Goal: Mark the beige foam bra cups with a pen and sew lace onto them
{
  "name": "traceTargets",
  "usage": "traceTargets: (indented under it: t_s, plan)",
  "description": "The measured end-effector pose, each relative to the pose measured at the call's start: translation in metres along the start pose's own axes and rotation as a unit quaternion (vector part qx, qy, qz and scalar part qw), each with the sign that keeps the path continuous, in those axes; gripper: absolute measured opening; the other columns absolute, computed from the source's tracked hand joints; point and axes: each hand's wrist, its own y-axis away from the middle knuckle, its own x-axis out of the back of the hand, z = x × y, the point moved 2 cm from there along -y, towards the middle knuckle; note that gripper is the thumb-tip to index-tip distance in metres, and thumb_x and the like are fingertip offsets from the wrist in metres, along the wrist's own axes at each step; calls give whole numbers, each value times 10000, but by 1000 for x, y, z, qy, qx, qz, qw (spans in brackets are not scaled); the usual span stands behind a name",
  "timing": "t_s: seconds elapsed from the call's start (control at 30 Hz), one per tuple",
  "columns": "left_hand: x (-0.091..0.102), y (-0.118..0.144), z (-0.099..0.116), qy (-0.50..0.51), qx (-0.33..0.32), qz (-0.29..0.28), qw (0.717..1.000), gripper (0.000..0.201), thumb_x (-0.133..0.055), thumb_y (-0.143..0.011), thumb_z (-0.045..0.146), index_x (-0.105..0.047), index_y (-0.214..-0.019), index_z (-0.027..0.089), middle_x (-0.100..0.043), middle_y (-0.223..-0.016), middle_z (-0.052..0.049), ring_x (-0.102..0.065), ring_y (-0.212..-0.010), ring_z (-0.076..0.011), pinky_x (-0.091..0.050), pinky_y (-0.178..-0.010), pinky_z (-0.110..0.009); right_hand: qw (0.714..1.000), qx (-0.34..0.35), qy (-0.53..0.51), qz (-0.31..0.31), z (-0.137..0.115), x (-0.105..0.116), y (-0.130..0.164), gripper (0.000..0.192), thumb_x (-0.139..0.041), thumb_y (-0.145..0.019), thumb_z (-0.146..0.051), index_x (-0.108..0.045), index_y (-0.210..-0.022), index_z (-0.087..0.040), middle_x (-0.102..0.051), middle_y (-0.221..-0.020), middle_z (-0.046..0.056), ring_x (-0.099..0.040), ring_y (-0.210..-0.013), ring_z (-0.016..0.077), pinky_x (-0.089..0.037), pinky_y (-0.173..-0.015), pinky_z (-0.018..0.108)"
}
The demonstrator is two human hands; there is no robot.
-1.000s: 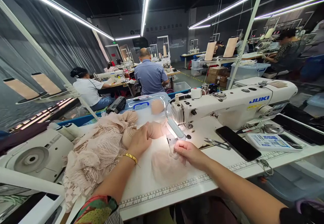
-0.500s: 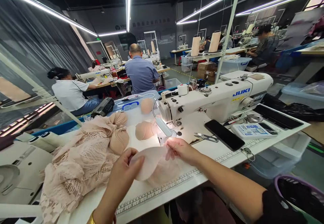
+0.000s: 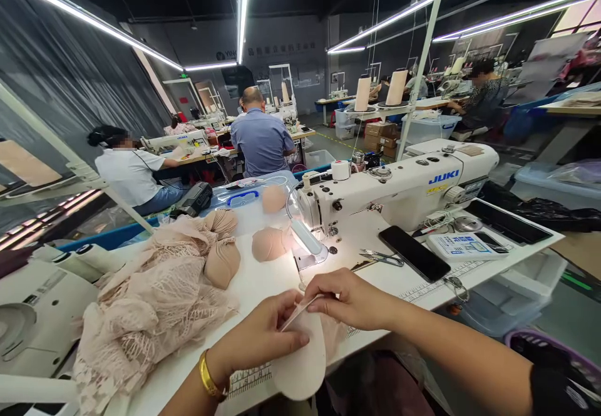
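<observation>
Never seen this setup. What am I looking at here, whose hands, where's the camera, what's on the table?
One view only, from a camera worn on a person's head, looking down at their own bare hands. The left hand and right hand together hold a pale foam cup at the near edge of the white table. Behind it stands a JUKI sewing machine. Left lies a heap of pink lace with more cups; right, scissors and a dark phone. Other workers sit further back.

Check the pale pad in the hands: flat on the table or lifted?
Lifted. The pale pad is pinched between the left hand and right hand, its lower part hanging past the table edge.
</observation>
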Motion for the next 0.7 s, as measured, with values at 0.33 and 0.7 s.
traceTargets:
  t_s: [0.33,0.7]
  plan:
    - [56,20,-16,-564,-138,387,717,116,-526,-997,287,-621,-1033,230,-713,-968,-69,-639,-818,-271,-436,-725,-380,948,174,246,103,44,-19,-16,214,-480,-1034,-109,-669,-1035,-210,-750,-1062,79,-675,-925,182,-516,-763,279]
    - [17,-77,-30,-593,-210,145,764,250,-484,-915,5,-575,-789,200,-627,-776,-37,-548,-678,-220,-424,-609,-356,889,189,408,-86,95,32,-19,297,-461,-1048,-107,-735,-1049,-222,-753,-1152,58,-598,-994,203,-426,-766,300]
